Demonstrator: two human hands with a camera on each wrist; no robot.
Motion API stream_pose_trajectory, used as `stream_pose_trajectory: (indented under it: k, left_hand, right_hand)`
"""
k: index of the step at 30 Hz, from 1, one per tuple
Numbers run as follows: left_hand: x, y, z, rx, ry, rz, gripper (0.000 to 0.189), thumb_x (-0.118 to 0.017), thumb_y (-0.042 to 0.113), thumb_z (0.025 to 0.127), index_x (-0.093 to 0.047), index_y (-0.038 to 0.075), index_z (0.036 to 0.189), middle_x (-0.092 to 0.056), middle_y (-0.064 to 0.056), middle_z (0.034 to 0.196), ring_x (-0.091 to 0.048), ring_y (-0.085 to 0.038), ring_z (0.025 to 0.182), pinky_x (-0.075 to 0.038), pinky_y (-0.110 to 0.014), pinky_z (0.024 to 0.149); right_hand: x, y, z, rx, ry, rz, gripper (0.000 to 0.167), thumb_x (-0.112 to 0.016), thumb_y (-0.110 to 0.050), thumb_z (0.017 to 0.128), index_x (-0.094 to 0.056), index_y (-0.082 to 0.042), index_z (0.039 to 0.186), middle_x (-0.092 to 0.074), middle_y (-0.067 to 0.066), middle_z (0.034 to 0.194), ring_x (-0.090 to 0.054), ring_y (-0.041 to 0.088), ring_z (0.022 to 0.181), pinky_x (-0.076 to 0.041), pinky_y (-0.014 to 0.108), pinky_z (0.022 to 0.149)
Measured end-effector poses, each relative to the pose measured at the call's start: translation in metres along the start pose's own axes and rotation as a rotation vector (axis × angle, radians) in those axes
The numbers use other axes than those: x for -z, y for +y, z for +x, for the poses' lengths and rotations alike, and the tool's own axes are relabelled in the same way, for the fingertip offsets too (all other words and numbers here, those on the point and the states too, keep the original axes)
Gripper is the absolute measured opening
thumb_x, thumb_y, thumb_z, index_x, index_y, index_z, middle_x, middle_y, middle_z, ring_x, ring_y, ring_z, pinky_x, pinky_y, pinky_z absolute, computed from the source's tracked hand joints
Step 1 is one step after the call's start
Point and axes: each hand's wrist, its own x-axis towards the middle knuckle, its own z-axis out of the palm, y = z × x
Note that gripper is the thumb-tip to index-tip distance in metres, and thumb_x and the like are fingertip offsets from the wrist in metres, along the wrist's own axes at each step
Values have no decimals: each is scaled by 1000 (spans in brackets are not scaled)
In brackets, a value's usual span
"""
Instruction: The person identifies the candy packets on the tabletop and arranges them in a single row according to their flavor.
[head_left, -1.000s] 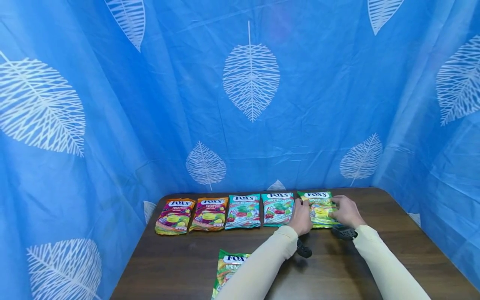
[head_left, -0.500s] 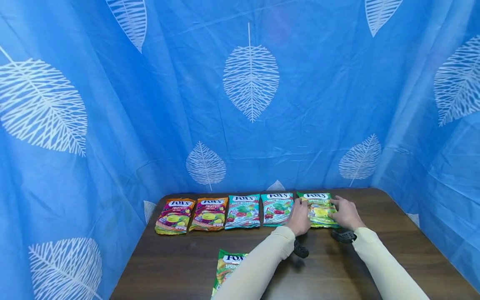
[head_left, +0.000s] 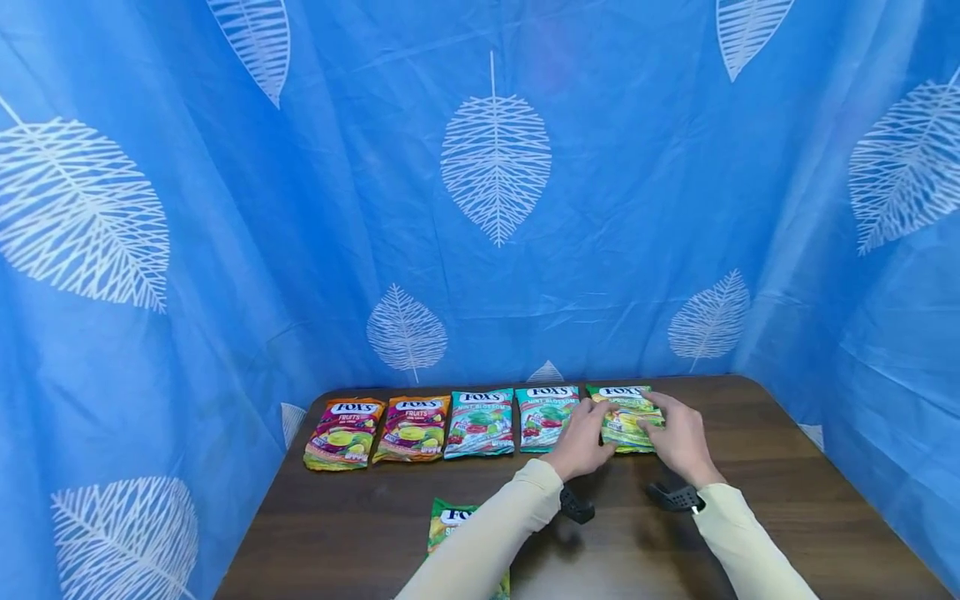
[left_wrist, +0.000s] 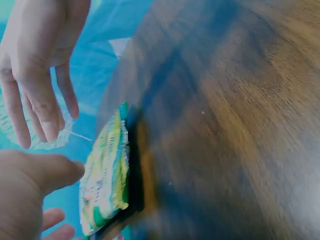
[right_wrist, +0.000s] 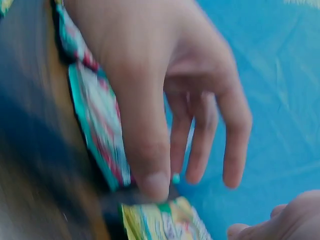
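A green-and-yellow Fox's candy packet [head_left: 628, 421] lies at the right end of the row at the table's back. Over its left edge hovers my left hand [head_left: 582, 442], fingers loosely extended. My right hand [head_left: 682, 440] is at its right side, fingers spread and slightly bent. In the left wrist view the packet [left_wrist: 106, 172] lies beside my left thumb; whether they touch I cannot tell. The right wrist view has my left hand [right_wrist: 145, 75] above the packet [right_wrist: 165, 222], with my right hand [right_wrist: 287, 220] at the lower corner. Neither hand holds anything.
Left of it lie two teal Mint Blossom packets [head_left: 547, 417] [head_left: 480, 423] and two purple-orange Fruits packets [head_left: 411, 429] [head_left: 344, 435]. Another green packet [head_left: 448, 521] lies nearer on the brown table [head_left: 337, 533], partly behind my left sleeve. A blue leaf-patterned curtain [head_left: 600, 208] hangs behind.
Both hands have come off the green-and-yellow packet's sides and drawn back slightly toward me. The packet stays in its place at the end of the row. The head view has shifted slightly.
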Motion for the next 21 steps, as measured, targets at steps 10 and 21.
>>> stream_pose_trajectory:
  k: [10,21]
  left_hand:
    - [85,31,-55,14,-85,-110,65,-85,22,99,-56,13,157,-57,-12,142,-59,-18,115,-52,-26,90]
    - [122,52,-100,-101,38,89,66,-88,22,97,-56,10,153,-57,-8,138,-58,-20,123,-56,-30,95]
  right_hand:
    - [2,-57,-26,68,42,90,57,-81,7,93,-64,5,148,-54,35,152,-53,58,136,-52,71,98]
    - [5,-120,-44,164,39,298,55,-82,7,94,-70,-6,146,-63,19,149,-61,41,134,-60,57,94]
